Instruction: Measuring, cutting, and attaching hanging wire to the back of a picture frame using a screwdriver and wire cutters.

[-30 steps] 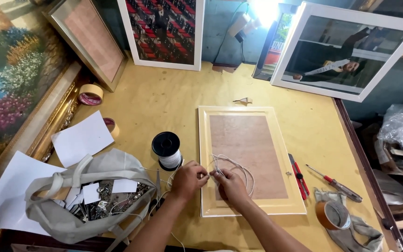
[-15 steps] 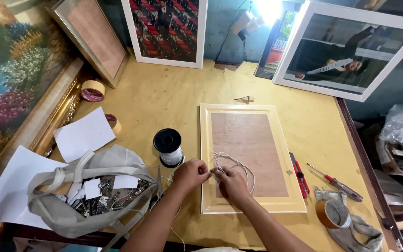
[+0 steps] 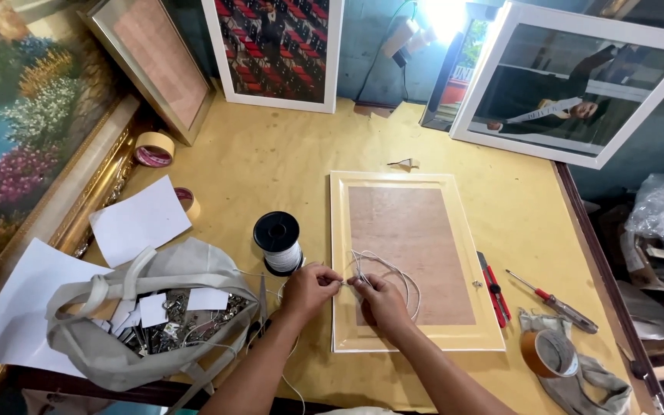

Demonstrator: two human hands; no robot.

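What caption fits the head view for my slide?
Both hands, left hand and right hand, pinch white cord over a face-down frame beside a spool.

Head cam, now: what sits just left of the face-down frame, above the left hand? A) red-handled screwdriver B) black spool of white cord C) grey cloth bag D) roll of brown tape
B: the black spool of white cord stands just beyond the left hand, beside the face-down frame.

Left hand point(image 3: 309, 288) and right hand point(image 3: 382, 300) pinching white cord point(image 3: 393, 269), over pale frame point(image 3: 409, 180)
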